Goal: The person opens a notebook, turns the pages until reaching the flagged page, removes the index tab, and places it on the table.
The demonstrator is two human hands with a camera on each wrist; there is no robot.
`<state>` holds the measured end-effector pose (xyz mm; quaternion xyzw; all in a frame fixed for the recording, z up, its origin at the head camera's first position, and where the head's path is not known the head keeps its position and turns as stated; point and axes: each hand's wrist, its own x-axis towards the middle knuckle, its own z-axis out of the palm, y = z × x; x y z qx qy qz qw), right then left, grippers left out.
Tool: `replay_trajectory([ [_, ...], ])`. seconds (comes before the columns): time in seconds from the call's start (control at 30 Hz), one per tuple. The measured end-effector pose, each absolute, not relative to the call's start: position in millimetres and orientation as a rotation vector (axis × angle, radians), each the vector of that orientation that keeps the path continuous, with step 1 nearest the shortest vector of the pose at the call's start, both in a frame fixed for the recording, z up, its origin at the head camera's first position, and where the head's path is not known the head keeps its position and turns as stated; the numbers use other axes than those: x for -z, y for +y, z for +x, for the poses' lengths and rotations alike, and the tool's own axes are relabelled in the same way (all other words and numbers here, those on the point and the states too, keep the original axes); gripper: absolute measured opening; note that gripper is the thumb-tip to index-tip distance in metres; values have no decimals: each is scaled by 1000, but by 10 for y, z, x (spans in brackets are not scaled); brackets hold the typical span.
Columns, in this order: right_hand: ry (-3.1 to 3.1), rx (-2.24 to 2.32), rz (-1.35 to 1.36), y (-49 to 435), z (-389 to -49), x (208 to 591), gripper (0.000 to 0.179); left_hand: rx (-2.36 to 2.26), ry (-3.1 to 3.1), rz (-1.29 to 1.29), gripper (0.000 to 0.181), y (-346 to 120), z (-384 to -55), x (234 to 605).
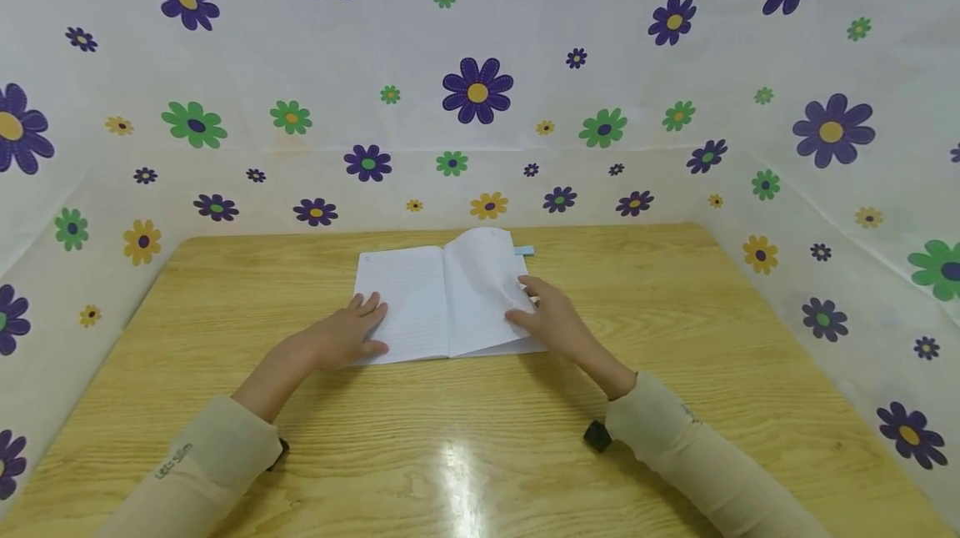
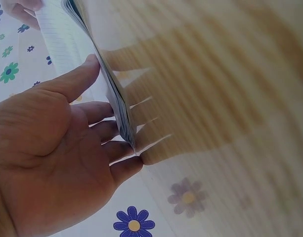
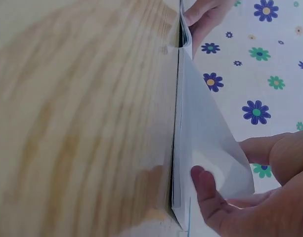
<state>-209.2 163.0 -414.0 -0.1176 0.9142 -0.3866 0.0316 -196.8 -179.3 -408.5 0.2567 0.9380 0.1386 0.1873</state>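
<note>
An open notebook (image 1: 405,304) with lined white pages lies on the table. My left hand (image 1: 341,336) rests with its fingers spread on the left page near its outer edge. In the left wrist view, those fingers (image 2: 116,170) extend over the notebook's edge. At the other side, my right hand (image 1: 558,321) pinches the outer part of a right-hand page (image 1: 483,292) between thumb and fingers. That page bulges up, lifted off the sheets below, as the right wrist view shows with the curved paper (image 3: 215,143). A light blue tab (image 1: 524,251) sticks out at the upper right.
The wood-grain table (image 1: 465,438) reflects light at its front. A white cloth (image 1: 360,62) printed with purple, green and yellow flowers hangs behind it and along both sides. Dark devices are worn at the wrists, one (image 1: 597,436) showing below the right sleeve.
</note>
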Motion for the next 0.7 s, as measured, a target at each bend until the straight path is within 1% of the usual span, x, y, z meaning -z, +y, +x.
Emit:
replay_trajectory([
  [0.13,2690,1372,-243,1645,-2122,4138,74,-393,2638,729,70,-1791,-1965,4074],
  [0.27,2535,1576,-143,1637,-2116,4097,78,-400,2636,730,70,-1781,-1963,4061],
  [0.47,2152,1932,-11,1606,-2124,4053,72,-392,2635,720,70,-1775,-1969,4067],
  [0.7,1919,2037,-22,1580,-2129,4041,55,-384,2635,706,70,-1779,-1969,4074],
])
